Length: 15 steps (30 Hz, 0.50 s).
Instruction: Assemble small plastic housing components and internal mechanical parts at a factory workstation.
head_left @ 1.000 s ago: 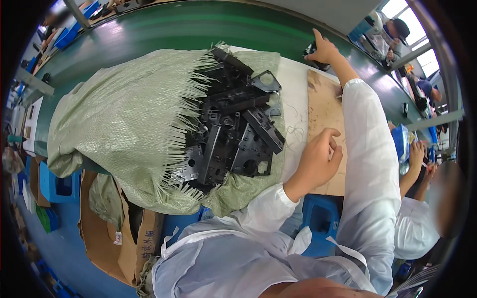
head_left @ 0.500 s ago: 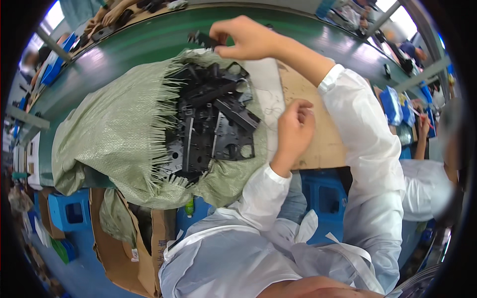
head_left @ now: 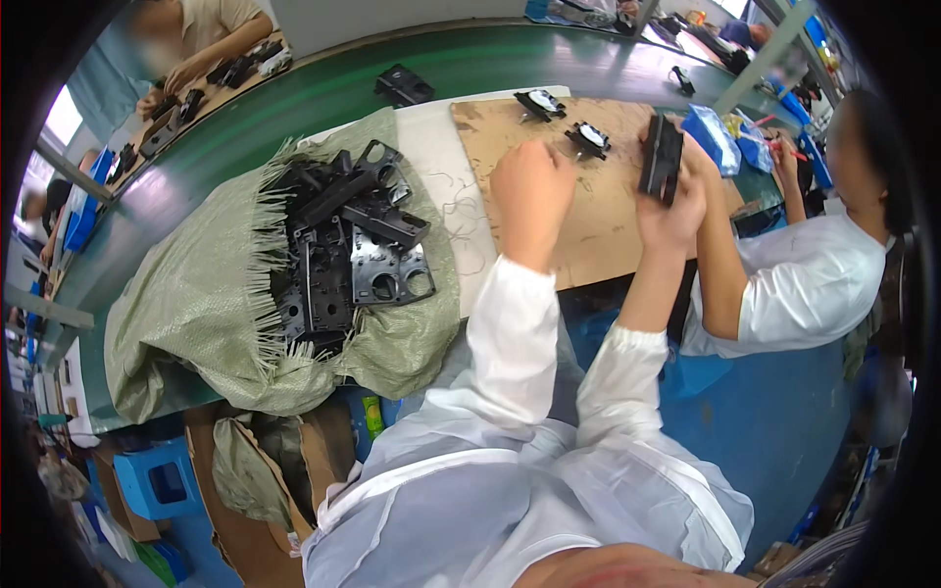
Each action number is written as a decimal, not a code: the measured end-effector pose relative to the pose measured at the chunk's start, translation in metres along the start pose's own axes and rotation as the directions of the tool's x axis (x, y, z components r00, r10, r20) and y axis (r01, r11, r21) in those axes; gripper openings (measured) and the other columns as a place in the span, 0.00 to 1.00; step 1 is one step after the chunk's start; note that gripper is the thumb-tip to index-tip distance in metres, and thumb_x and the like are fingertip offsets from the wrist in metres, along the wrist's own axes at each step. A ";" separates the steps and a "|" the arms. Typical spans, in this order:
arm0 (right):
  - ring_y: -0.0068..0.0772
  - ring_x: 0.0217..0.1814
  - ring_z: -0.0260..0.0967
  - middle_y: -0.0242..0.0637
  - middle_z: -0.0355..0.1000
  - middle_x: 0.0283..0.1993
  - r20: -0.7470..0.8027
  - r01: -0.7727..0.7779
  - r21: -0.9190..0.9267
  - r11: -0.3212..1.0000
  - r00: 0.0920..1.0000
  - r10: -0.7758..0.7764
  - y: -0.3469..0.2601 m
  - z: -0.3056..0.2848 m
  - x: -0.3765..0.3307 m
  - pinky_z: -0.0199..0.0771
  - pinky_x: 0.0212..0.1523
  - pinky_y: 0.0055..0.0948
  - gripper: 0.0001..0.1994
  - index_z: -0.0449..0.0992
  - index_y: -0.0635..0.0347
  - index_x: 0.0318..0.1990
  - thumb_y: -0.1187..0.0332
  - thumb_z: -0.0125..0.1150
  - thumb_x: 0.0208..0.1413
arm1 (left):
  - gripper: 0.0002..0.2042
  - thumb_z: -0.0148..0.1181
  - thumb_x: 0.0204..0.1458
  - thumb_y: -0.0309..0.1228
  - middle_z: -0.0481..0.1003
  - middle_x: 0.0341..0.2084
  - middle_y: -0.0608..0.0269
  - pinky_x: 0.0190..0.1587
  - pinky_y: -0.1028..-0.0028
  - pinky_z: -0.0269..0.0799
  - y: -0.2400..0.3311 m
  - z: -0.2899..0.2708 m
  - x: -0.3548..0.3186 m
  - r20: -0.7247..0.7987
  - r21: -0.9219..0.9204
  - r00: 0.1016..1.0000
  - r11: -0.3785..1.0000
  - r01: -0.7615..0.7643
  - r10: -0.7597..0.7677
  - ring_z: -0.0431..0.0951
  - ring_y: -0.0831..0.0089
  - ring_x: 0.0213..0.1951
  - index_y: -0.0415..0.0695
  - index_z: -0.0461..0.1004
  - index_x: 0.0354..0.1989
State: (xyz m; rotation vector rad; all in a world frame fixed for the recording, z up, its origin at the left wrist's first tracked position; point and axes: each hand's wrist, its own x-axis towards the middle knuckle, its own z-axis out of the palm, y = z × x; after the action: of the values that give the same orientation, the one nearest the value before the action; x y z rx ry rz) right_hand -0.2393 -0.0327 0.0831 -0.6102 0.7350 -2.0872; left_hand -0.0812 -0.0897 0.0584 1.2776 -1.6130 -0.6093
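Observation:
My right hand (head_left: 670, 218) grips the lower end of a black plastic housing (head_left: 662, 160), held upright above the right side of the cardboard sheet (head_left: 608, 230). A co-worker's forearm (head_left: 718, 211) rises right behind it; that person's hand is mostly hidden, so whether it touches the housing is unclear. My left hand (head_left: 534, 201) is closed over the left part of the cardboard, its fingers curled and their contents hidden. Close to its fingertips lies a small black part with a white top (head_left: 589, 140). A similar black-and-white part (head_left: 541, 105) sits farther back.
A green woven sack (head_left: 196, 274) at left spills black plastic frames (head_left: 343, 240). On the green conveyor belt (head_left: 323, 93) lies another black housing (head_left: 403, 86). The co-worker (head_left: 804, 284) sits close on my right. An open cardboard box (head_left: 250, 490) and blue stool (head_left: 157, 478) stand below.
My right hand has come back from over the belt to the right and now holds a black housing. A black housing lies on the belt. The view has turned right, showing the co-worker's arm.

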 end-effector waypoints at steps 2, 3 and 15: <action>0.36 0.41 0.73 0.47 0.74 0.49 0.003 -0.044 0.185 0.982 0.999 0.044 0.010 -0.049 -0.016 0.76 0.41 0.35 0.21 0.70 0.70 0.52 0.64 0.43 0.57 | 0.12 0.61 0.46 0.35 0.81 0.31 0.51 0.47 0.58 0.69 0.005 0.032 0.016 0.016 0.236 0.997 0.969 -0.072 0.070 0.79 0.56 0.35 0.42 0.82 0.35; 0.37 0.43 0.74 0.48 0.74 0.49 0.029 -0.092 0.356 0.930 0.996 0.088 0.019 -0.072 -0.021 0.76 0.40 0.36 0.21 0.69 0.71 0.52 0.64 0.43 0.57 | 0.12 0.61 0.46 0.35 0.81 0.31 0.51 0.47 0.58 0.69 0.007 0.046 0.020 0.035 0.243 0.996 0.966 -0.084 0.078 0.79 0.56 0.35 0.42 0.82 0.35; 0.22 0.26 0.63 0.47 0.64 0.55 0.246 -0.236 0.761 0.604 0.967 0.069 0.042 -0.067 -0.047 0.73 0.43 0.28 0.36 0.65 0.70 0.59 0.46 0.62 0.56 | 0.14 0.68 0.44 0.41 0.81 0.36 0.56 0.51 0.55 0.59 -0.019 0.124 0.039 -0.021 0.548 0.993 0.832 -0.085 0.114 0.73 0.54 0.48 0.44 0.82 0.33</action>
State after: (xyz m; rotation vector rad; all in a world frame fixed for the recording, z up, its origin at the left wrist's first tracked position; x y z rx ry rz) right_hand -0.2342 0.0044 -0.0014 -0.2142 -0.2831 -1.8944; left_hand -0.1829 -0.1535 0.0057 1.5855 -1.8694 -0.0315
